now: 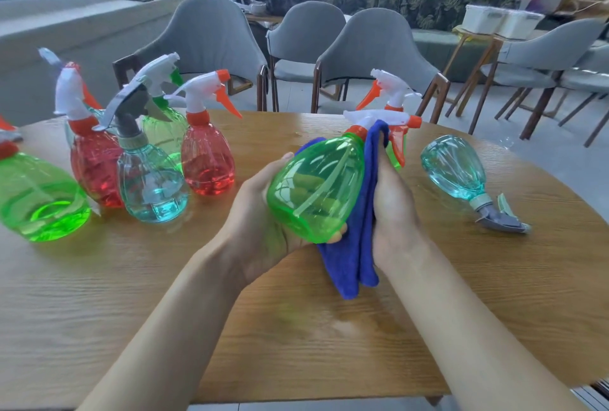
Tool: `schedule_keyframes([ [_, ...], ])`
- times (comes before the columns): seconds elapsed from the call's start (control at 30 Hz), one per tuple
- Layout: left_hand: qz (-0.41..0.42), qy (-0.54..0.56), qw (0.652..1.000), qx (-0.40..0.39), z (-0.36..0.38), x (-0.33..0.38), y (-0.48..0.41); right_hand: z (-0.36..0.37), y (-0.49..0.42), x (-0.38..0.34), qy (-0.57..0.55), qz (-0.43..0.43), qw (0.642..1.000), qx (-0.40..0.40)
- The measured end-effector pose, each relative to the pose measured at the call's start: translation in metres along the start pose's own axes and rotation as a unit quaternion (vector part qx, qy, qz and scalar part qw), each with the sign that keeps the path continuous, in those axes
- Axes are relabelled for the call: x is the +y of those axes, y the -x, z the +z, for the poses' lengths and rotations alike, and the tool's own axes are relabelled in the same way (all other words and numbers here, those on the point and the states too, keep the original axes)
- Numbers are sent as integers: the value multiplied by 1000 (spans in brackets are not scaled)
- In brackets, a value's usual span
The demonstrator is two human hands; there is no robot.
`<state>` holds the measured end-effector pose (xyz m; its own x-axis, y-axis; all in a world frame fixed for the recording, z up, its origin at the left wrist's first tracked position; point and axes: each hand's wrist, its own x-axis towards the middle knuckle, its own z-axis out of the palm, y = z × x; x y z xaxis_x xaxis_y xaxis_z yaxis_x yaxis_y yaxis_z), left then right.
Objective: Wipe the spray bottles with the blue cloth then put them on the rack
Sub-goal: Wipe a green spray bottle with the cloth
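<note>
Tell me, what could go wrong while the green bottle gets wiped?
The green bottle sits tilted in the left hand while the right hand presses the blue cloth against it, so it might slip. The pale blue bottle lies on its side near the table edge; a bump could roll it off. The standing red bottle is nearest the left hand and could get knocked over.

Above the middle of the table [296,328] my left hand [260,212] holds a bottle [316,186], with the cloth [356,245] between it and my right hand [392,199]. A cluster of upright bottles [151,179] stands on the table to the left, a toppled bottle [456,168] lies to the right, and chairs [372,48] stand behind.
</note>
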<state>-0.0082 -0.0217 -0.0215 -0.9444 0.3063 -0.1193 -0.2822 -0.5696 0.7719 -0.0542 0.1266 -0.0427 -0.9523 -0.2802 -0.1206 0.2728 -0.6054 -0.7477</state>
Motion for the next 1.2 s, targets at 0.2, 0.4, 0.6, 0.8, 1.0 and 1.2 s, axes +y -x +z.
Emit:
schedule_keyframes([
  [0.2, -2, 68, 998, -2, -4, 1, -1, -1, 3, 1, -10, -79, 997, 6],
  [0.4, -34, 81, 996, -31, 0, -2, 1, 2, 4, -4, -2, -38, 999, -4],
  [0.6, -15, 70, 997, 7, 1, -7, -1, 1, -1, 4, -39, -48, 997, 37],
  [0.8, 28, 41, 998, 33, -2, -3, -2, 1, 3, 2, -14, -27, 1000, 0],
  [1.0, -4, -4, 1000, 14, 3, -3, 1, -3, -2, -1, -12, -15, 999, 25],
  [1.2, 56, 18, 997, 59, 0, -3, -3, 6, 1, 12, -32, -40, 998, 22],
])
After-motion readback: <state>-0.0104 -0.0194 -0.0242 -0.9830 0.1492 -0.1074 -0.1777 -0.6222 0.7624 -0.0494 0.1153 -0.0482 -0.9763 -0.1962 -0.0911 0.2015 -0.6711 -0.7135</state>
